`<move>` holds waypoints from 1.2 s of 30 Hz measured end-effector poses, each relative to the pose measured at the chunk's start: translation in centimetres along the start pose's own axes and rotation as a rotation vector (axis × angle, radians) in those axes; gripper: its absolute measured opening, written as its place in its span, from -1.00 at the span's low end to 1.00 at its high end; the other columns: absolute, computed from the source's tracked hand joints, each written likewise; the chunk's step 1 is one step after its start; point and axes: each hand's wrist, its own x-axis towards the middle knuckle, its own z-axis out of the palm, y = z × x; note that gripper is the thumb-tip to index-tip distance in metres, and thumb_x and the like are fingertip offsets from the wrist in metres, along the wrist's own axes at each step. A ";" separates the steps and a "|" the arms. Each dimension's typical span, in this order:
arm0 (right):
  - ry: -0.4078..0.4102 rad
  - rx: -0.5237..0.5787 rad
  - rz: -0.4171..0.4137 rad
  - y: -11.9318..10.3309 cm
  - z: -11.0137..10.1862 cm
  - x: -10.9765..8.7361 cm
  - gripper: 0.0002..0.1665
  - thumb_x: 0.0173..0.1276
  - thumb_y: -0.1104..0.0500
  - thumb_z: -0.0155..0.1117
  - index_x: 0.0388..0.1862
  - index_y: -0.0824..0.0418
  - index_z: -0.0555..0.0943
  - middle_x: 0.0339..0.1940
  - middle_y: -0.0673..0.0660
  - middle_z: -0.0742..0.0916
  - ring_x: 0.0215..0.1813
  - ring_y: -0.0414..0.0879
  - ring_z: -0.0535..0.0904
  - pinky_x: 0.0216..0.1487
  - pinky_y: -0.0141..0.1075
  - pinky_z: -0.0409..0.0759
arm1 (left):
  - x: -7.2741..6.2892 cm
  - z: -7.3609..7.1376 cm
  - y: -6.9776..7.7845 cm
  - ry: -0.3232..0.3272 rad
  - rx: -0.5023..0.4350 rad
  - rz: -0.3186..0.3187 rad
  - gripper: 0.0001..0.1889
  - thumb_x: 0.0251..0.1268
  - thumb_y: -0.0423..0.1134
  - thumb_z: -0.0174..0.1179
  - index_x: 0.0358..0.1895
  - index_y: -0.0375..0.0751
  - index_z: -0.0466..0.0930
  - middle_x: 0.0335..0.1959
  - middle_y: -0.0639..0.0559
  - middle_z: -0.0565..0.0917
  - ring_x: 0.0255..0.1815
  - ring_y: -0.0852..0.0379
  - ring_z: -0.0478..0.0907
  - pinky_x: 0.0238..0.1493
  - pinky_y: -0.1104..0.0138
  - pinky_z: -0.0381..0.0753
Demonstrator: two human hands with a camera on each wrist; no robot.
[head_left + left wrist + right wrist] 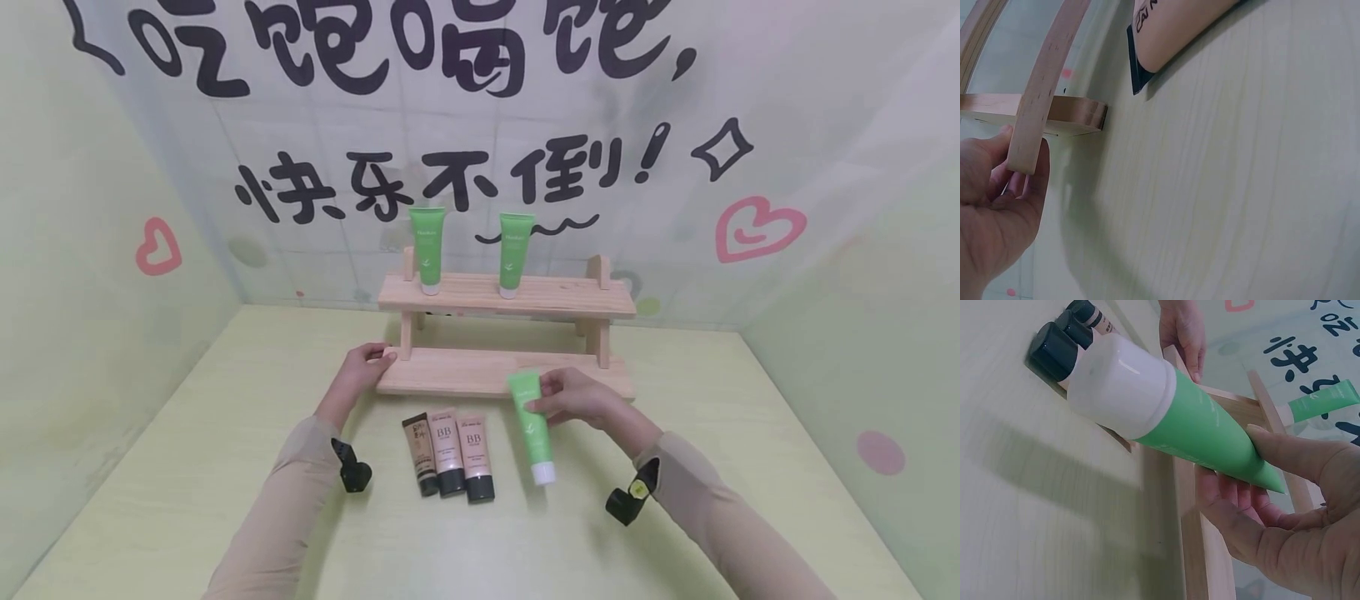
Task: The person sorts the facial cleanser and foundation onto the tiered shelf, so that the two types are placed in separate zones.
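Two green tubes (427, 250) already stand on the rack's (506, 371) top shelf. Third tube (534, 427) is at about 5 o'clock from the rack, right hand (581, 398) fingers pinching its crimped end. Left hand (365, 364) grips the rack's 9 o'clock end. Three BB tubes (450, 454) lie untouched on the surface (225, 467), so maybe a third done.
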 end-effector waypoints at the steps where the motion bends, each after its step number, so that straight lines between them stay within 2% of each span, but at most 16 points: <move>1: 0.000 -0.003 -0.003 0.0 -0.1 0.0 -0.51 0.18 0.25 0.25 0.03 0.50 0.39 -0.20 0.20 0.60 -0.24 -0.10 0.57 -0.15 -0.18 0.65 | 0.0 0.0 0.0 0.000 -0.001 -0.001 -0.50 0.37 -0.13 -0.02 0.27 -0.34 0.25 0.24 -0.33 0.35 0.32 -0.21 0.23 0.33 0.05 0.26; 17: 0.031 0.024 -0.031 -0.9 -0.7 -0.1 -0.52 0.17 0.28 0.26 0.02 0.50 0.39 -0.24 0.16 0.58 -0.28 -0.12 0.57 -0.16 -0.23 0.66 | 0.3 0.1 -0.4 0.004 -0.011 -0.006 -0.49 0.36 -0.10 -0.02 0.28 -0.30 0.25 0.27 -0.30 0.34 0.31 -0.20 0.25 0.30 0.07 0.30; 19: 0.046 -0.002 -0.044 -0.9 -0.8 -0.1 -0.52 0.16 0.28 0.27 0.01 0.50 0.40 -0.24 0.16 0.58 -0.26 -0.13 0.55 -0.15 -0.23 0.64 | 0.3 0.1 -0.5 0.005 -0.013 -0.006 -0.49 0.36 -0.10 -0.01 0.28 -0.29 0.25 0.27 -0.30 0.34 0.31 -0.20 0.25 0.30 0.07 0.30; 24: 0.071 -0.051 -0.057 -1.0 -1.5 0.0 -0.47 0.15 0.24 0.29 0.05 0.49 0.39 -0.19 0.15 0.57 -0.21 -0.16 0.50 -0.01 -0.13 0.58 | 0.3 0.2 -0.6 0.012 -0.019 -0.006 -0.49 0.36 -0.09 -0.01 0.28 -0.28 0.26 0.26 -0.29 0.36 0.31 -0.18 0.25 0.31 0.08 0.30; 27: 0.062 -0.030 -0.042 -1.2 -1.9 -0.1 -0.43 0.18 0.25 0.27 0.11 0.49 0.36 -0.16 0.16 0.56 -0.20 -0.16 0.51 0.05 -0.05 0.56 | 0.3 0.2 -0.6 0.018 -0.024 0.002 -0.49 0.35 -0.10 -0.01 0.27 -0.29 0.27 0.24 -0.29 0.37 0.31 -0.18 0.26 0.31 0.08 0.29; 30: 0.065 -0.018 -0.037 -1.4 -2.3 -0.3 -0.40 0.19 0.25 0.26 0.15 0.50 0.32 -0.14 0.17 0.55 -0.18 -0.16 0.51 0.03 -0.09 0.58 | 0.3 0.2 -0.5 0.021 -0.018 0.016 -0.50 0.36 -0.13 -0.01 0.27 -0.32 0.26 0.23 -0.32 0.38 0.31 -0.19 0.26 0.31 0.08 0.29; 36: 0.076 0.003 -0.040 -1.8 -3.0 -0.5 -0.38 0.20 0.28 0.24 0.17 0.52 0.27 -0.12 0.19 0.54 -0.19 -0.15 0.53 -0.03 -0.15 0.62 | 0.2 0.1 -0.3 0.011 -0.017 0.004 -0.49 0.36 -0.12 -0.01 0.28 -0.32 0.24 0.25 -0.32 0.36 0.32 -0.20 0.24 0.33 0.07 0.26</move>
